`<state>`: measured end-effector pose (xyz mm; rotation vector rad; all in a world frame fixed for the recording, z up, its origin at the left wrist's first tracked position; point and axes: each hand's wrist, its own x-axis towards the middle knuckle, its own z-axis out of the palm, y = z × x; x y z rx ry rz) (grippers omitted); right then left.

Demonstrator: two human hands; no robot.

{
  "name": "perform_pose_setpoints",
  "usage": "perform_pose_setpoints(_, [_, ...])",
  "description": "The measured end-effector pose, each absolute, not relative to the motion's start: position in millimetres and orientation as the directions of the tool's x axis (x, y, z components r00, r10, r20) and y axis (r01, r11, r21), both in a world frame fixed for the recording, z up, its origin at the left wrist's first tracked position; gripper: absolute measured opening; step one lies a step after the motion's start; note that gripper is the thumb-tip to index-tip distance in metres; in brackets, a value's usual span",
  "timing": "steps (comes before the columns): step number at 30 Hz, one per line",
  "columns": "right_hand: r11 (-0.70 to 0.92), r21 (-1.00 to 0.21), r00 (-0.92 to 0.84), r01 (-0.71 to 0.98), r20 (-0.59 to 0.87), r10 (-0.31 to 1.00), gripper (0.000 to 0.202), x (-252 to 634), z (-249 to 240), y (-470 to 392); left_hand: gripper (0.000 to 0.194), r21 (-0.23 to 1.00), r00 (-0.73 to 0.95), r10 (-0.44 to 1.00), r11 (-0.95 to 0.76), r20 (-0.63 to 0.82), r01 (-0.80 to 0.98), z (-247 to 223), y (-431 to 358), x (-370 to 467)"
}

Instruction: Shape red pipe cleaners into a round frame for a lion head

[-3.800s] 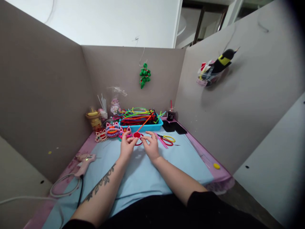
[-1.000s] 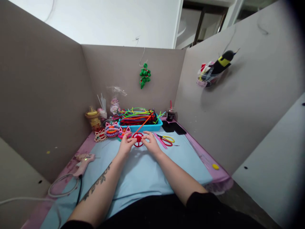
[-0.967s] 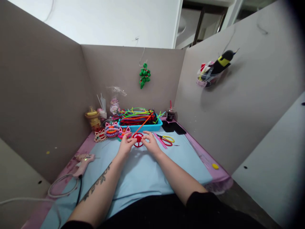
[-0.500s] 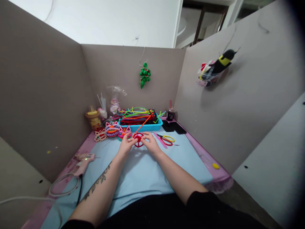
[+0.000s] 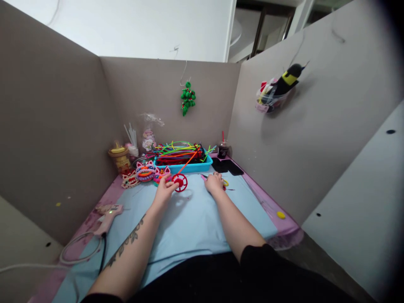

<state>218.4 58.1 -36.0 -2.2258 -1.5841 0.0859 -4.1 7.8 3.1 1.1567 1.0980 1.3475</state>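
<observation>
My left hand [image 5: 166, 189] pinches the left edge of a red wheel-shaped piece [image 5: 180, 183] with spokes, held above the blue cloth. An orange stem [image 5: 187, 163] slants up from the piece toward the tray. My right hand [image 5: 214, 182] is lowered over the scissors [image 5: 225, 183] and a pink strip, covering most of them; its fingers are bent and whether they grip anything is hidden. Small animal-faced figures [image 5: 145, 171] stand just beyond my left hand.
A blue tray [image 5: 186, 168] of colourful stems stands at the back. Two dark phones [image 5: 234, 167] and a drink cup [image 5: 222, 150] are at back right. At left lie a pink glue gun [image 5: 108, 218] and its cable; a lidded cup [image 5: 120, 159] stands behind.
My right hand has let go of the red piece and moved right onto the scissors. My left hand keeps hold of the piece. The view has shifted slightly.
</observation>
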Motion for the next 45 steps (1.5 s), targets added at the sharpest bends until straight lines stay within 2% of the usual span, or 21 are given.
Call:
perform_pose_setpoints(5, [-0.278,-0.274,0.327,0.921,0.153,0.932,0.028,215.1,-30.5,55.4,0.077,0.987,-0.021,0.995,-0.096,0.094,-0.129,1.0,10.2,-4.9])
perform_pose_setpoints(9, [-0.236,-0.307,0.312,0.922,0.229,0.922,0.031,214.6,-23.7,49.8,0.077,0.988,-0.024,0.996,-0.083,0.081,-0.129,3.0,9.0,-5.5])
perform_pose_setpoints(14, [-0.219,-0.396,0.321,0.892,0.215,0.922,0.027,212.3,-16.2,44.4,0.075,0.991,-0.035,0.999,-0.039,0.035,-0.124,8.1,4.6,-4.9])
perform_pose_setpoints(17, [-0.213,-0.437,0.346,0.874,0.252,0.904,0.035,210.0,-13.3,41.4,0.073,0.990,-0.036,0.999,-0.024,0.019,-0.137,10.9,1.3,-3.9])
perform_pose_setpoints(20, [-0.174,-0.434,0.319,0.884,0.286,0.904,0.042,206.6,-11.6,39.2,0.072,0.989,-0.048,0.999,-0.001,-0.006,-0.151,11.0,0.0,-3.2])
perform_pose_setpoints(23, [-0.126,-0.399,0.248,0.908,0.272,0.930,0.035,202.6,-11.9,38.9,0.071,0.980,-0.053,0.999,-0.009,-0.002,-0.201,8.4,1.9,-3.1])
perform_pose_setpoints(27, [-0.039,-0.408,0.165,0.912,0.277,0.947,0.029,195.3,-15.7,38.2,0.070,0.961,-0.122,0.992,-0.012,-0.023,-0.276,4.5,5.1,-3.5])
perform_pose_setpoints(33, [0.192,-0.574,-0.044,0.796,0.263,0.964,0.022,175.7,-9.9,26.0,0.060,0.924,-0.262,0.961,-0.025,-0.082,-0.382,10.8,-3.0,-2.1])
perform_pose_setpoints(36, [0.268,-0.675,-0.141,0.688,0.239,0.961,0.022,172.2,0.6,22.9,0.054,0.916,-0.408,0.911,-0.105,-0.068,-0.387,26.8,-12.4,-1.1])
perform_pose_setpoints(39, [0.317,-0.723,-0.223,0.614,0.227,0.948,0.024,177.8,7.2,25.8,0.057,0.908,-0.482,0.876,-0.174,-0.035,-0.381,41.9,-14.7,-0.8])
perform_pose_setpoints(41, [0.308,-0.721,-0.212,0.621,0.224,0.951,0.023,183.8,6.9,30.2,0.057,0.917,-0.515,0.855,-0.155,-0.062,-0.369,43.0,-8.7,-0.4])
perform_pose_setpoints(45, [0.293,-0.633,-0.169,0.717,0.251,0.953,0.024,189.7,-1.9,37.5,0.059,0.936,-0.492,0.853,-0.008,-0.177,-0.352,19.5,10.1,3.6])
